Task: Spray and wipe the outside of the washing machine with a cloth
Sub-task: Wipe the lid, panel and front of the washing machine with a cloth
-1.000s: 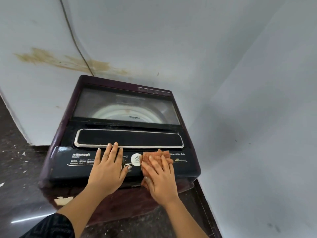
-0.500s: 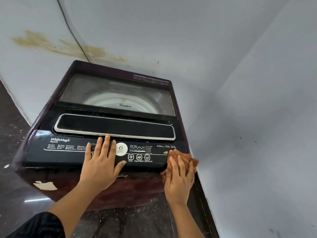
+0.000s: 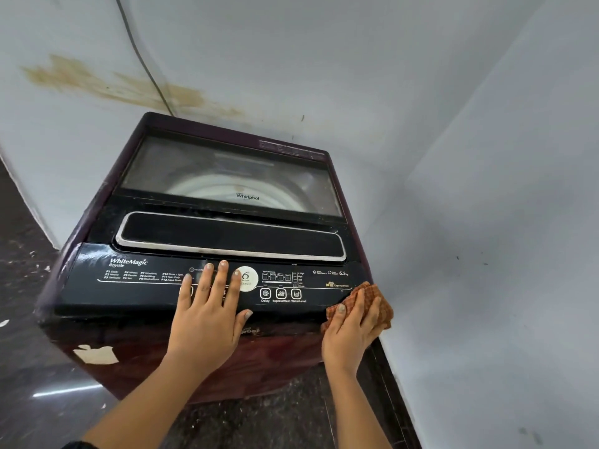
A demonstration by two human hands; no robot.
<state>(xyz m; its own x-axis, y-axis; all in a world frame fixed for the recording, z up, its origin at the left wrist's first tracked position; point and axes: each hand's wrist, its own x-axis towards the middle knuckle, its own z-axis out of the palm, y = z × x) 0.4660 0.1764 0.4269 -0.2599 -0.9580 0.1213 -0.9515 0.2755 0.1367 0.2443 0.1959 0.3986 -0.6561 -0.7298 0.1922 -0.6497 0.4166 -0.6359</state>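
A dark maroon top-load washing machine (image 3: 136, 286) stands in a wall corner, with a glass lid and a black control panel along its front edge. My left hand (image 3: 207, 315) lies flat on the middle of that panel, fingers spread, holding nothing. My right hand (image 3: 351, 332) presses a folded orange checked cloth (image 3: 377, 298) against the machine's front right corner, at the end of the panel. No spray bottle is in view.
White walls close in behind and to the right, the right wall (image 3: 486, 254) almost touching the machine. A cable (image 3: 142, 63) runs down the stained back wall. Dark speckled floor (image 3: 22, 254) lies to the left and in front.
My right hand has slid the cloth rightward along the control panel from the middle to the front right corner. My left hand stayed flat on the panel. The camera moved closer.
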